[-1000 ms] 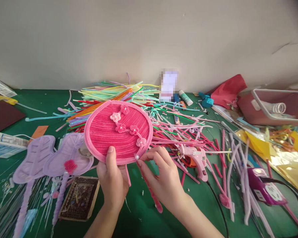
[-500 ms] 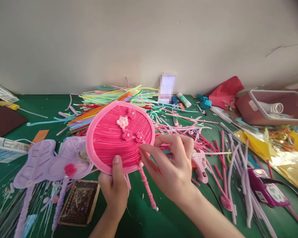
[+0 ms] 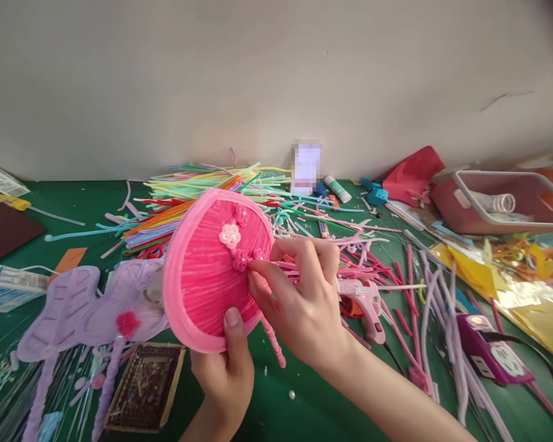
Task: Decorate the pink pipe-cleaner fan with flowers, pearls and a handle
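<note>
A round pink pipe-cleaner fan (image 3: 207, 276) with small pink flowers (image 3: 230, 235) on its face is held up over the green table (image 3: 304, 405). My left hand (image 3: 228, 368) grips its lower edge, thumb pressed on the front. My right hand (image 3: 299, 301) pinches at the flowers on the fan's right side, fingers closed on its right rim. The fan's twisted pink handle (image 3: 274, 344) hangs down between my hands. A small white bead (image 3: 292, 395) lies on the table below.
A pile of coloured pipe cleaners (image 3: 203, 190) lies behind the fan. Two lilac fans (image 3: 87, 301) and a brown woven box (image 3: 142, 387) lie at left. A pink glue gun (image 3: 366, 304), purple power strip (image 3: 493, 353), red tray (image 3: 507, 202) and glue stick (image 3: 337, 188) lie at right.
The fan has tilted, its face turning left and edge-on. My right hand moved up from the fan's lower rim to the flowers. The bead at the handle's tip now lies on the table.
</note>
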`<state>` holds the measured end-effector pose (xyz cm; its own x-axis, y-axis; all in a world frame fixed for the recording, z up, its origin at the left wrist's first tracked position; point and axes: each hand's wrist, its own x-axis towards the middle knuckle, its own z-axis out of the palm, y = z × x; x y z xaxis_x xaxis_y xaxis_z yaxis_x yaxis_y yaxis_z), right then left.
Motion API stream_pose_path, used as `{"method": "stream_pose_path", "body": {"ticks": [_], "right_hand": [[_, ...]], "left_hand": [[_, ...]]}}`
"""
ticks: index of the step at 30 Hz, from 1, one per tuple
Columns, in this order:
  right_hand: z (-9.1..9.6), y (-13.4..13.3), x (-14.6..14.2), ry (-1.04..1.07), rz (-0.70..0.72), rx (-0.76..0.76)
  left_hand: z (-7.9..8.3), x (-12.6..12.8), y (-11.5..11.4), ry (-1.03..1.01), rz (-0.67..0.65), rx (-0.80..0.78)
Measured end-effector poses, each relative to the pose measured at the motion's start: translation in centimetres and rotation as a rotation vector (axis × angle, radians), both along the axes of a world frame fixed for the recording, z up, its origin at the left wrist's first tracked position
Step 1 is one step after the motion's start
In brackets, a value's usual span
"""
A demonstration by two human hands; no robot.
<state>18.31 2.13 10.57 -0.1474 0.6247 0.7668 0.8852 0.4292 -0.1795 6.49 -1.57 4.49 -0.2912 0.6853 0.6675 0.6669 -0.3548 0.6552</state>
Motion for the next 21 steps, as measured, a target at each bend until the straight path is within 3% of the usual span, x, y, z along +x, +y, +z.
{"method": "stream_pose_path", "body": {"ticks": [21], "right_hand": [[0.52,0.2,0.49,0.041,0.041,-0.036]], "left_hand": [[0.22,-0.03,-0.19,0.017,0.031,-0.032]]}}
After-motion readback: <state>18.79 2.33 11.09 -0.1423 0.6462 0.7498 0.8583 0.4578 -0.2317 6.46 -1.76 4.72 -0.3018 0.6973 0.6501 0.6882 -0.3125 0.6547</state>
